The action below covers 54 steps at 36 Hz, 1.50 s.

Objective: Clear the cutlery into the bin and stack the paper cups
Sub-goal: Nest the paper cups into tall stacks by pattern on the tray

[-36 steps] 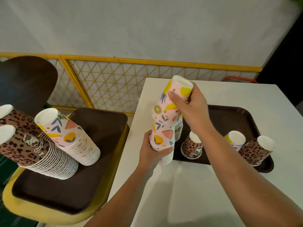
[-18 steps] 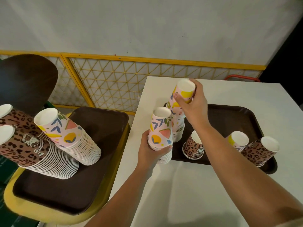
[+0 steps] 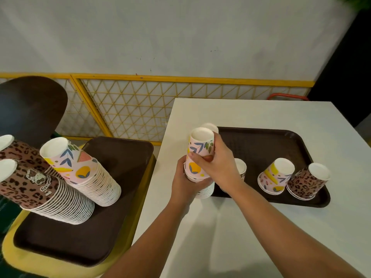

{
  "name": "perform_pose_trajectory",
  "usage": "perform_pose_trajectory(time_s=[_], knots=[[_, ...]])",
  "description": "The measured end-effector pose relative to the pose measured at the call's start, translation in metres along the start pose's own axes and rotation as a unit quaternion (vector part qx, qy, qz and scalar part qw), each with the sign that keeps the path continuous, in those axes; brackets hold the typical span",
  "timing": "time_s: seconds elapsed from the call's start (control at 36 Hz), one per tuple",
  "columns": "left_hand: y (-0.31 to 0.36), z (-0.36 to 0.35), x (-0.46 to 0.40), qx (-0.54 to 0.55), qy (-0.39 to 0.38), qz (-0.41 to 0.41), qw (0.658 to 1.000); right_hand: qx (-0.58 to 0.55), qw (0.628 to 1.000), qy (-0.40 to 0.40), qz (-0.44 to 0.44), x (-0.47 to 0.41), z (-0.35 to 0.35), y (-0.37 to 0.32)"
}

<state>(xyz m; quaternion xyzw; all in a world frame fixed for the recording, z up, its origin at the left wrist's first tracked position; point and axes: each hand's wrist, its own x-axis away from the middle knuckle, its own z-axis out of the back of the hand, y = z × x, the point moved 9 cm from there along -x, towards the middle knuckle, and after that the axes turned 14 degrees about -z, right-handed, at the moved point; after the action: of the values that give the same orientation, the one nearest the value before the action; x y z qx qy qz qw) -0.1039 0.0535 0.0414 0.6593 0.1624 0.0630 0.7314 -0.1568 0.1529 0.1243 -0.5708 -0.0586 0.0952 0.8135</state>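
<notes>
A stack of upside-down fruit-print paper cups (image 3: 200, 149) stands at the left edge of the white table (image 3: 251, 227). My left hand (image 3: 185, 182) grips its lower part from the left. From the right, my right hand (image 3: 219, 167) curls its fingers round the middle of the same stack. Just behind it the white bottom of another cup stack (image 3: 211, 127) peeks out. On the brown tray (image 3: 261, 141) stand a fruit-print cup stack (image 3: 274, 177), a leopard-print stack (image 3: 308, 182) and a leopard-print cup (image 3: 242, 168), half hidden by my right wrist. No cutlery is in view.
To the left a second brown tray (image 3: 112, 197) on a yellow base carries a tall leaning fruit-print stack (image 3: 84, 171) and two leopard-print stacks (image 3: 34, 189). A dark chair back (image 3: 30, 109) rises behind them. A yellow lattice fence (image 3: 130, 109) runs along the wall.
My right hand lifted the upper cups off the held stack, set them on the tray behind it, and has come back to grip the stack in my left hand.
</notes>
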Motion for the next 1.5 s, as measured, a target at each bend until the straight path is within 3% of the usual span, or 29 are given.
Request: perform_pose_trajectory(time_s=[0.47,0.81,1.17,1.31,1.5], knots=[[-0.005,-0.001,0.006,0.01,-0.002,0.053,0.999,-0.01,1.0,0.011,0.006,-0.01,0.02,-0.015],[-0.02,0.011,0.005,0.003,0.028,0.069,0.997,-0.11,0.98,0.139,0.091,-0.037,0.066,-0.077],[-0.019,0.014,0.003,0.008,0.036,0.071,0.997,-0.016,0.991,0.131,0.031,-0.069,0.044,-0.025],[-0.015,0.012,0.004,0.0,0.033,0.069,0.997,-0.03,0.982,0.174,0.068,-0.043,0.052,-0.027],[-0.007,0.005,0.002,0.004,0.034,0.049,0.998,0.004,0.996,0.064,0.055,-0.004,0.018,-0.018]])
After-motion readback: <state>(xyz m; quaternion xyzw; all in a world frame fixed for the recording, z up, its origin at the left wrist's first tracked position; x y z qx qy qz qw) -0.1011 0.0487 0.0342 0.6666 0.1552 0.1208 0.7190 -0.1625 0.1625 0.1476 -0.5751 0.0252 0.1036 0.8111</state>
